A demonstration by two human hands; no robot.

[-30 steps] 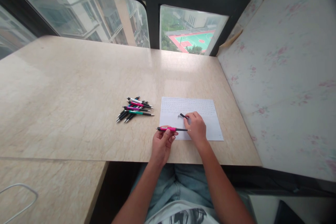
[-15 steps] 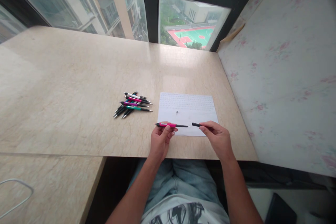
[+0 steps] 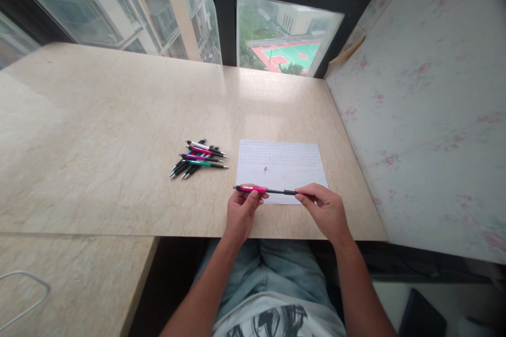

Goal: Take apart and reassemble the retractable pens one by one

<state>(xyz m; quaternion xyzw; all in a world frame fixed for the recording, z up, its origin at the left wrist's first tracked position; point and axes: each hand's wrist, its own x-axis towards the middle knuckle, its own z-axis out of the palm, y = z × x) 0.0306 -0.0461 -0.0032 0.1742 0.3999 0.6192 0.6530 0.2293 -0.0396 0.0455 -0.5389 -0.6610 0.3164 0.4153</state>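
1. Tabletop [image 3: 118, 116], ×1: pale, marbled; carries everything listed in 3–8.
2. Shirt [image 3: 276, 322], ×1: below the tabletop's near edge; dark graphic print, partly cut off, wording not resolvable.
3. Paper [image 3: 300, 176], ×1 sheet: toward the tabletop's near right corner, apart from both edges. Rows of fine writing cover its far half; too small to read.
4. Hands, ×2, apart from each other, over the near edge of the paper. Left hand [image 3: 240, 213]: thumb and fingers closed on the pink pen. Right hand [image 3: 326, 210]: thumb and fingertips pinching the black sleeve.
5. Pen pile [image 3: 200, 159]: left of the paper's left edge, nearer the tabletop's near edge than its far one. Counted on top: 4 (white, pink, purple, green), tips toward the right. More dark-gripped pens cross beneath, tips toward the near left; overlap prevents a sure count.
6. Pink pen [image 3: 259, 189], ×1: held roughly level above the paper's near left corner. One whitish label patch on barrel, illegible. Thin dark shaft points right.
7. Black sleeve [image 3: 290, 192], ×1: in line with the shaft, meeting its end; depth of overlap cannot be told.
8. Small metallic piece [image 3: 265, 168], ×1: on the paper, left of its middle.
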